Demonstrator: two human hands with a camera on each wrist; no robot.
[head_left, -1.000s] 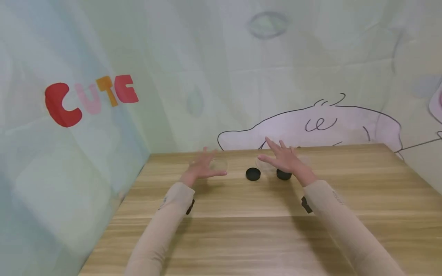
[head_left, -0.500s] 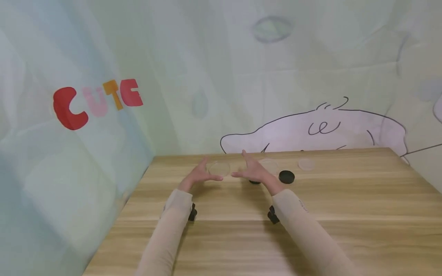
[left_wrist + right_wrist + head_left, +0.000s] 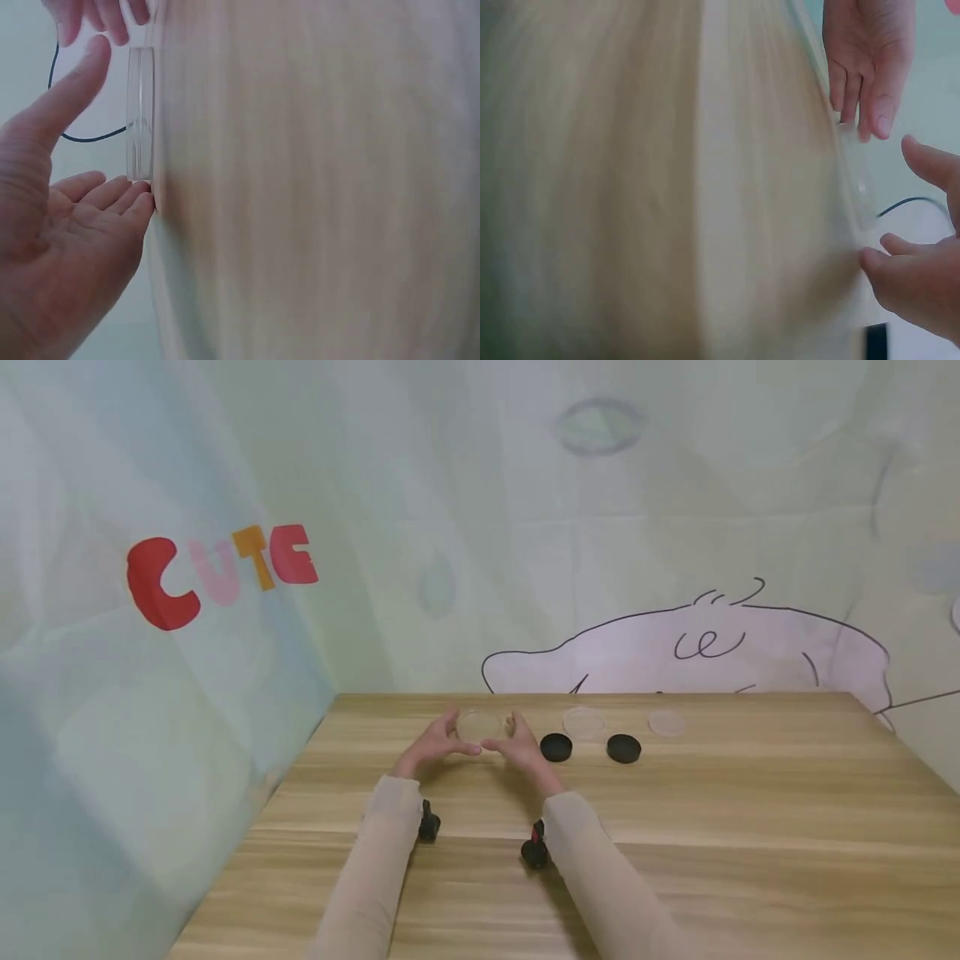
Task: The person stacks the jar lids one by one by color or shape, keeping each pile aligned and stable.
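Observation:
A clear, round, shallow dish (image 3: 480,724) lies near the table's far edge, between my two hands. My left hand (image 3: 433,745) is at its left side; in the left wrist view its straight fingers reach the dish's rim (image 3: 140,112), with the thumb raised apart. On the other side my right hand (image 3: 519,750) curves toward the dish, thumb in front and fingers behind. The right wrist view shows a gap between the right hand (image 3: 926,281) and the blurred dish (image 3: 859,180). Both thumb tips come close together in front of it.
Right of my hands lie two black discs, the nearer one (image 3: 556,747) beside my right hand and another (image 3: 624,748) farther right. Behind them are a larger clear disc (image 3: 583,722) and a smaller one (image 3: 667,722). A printed cloth backdrop (image 3: 420,635) rises behind the wooden table (image 3: 720,893).
My right hand has swept left from above the black discs to the right side of the clear dish. My left hand has lowered beside the dish, which has stayed on the table.

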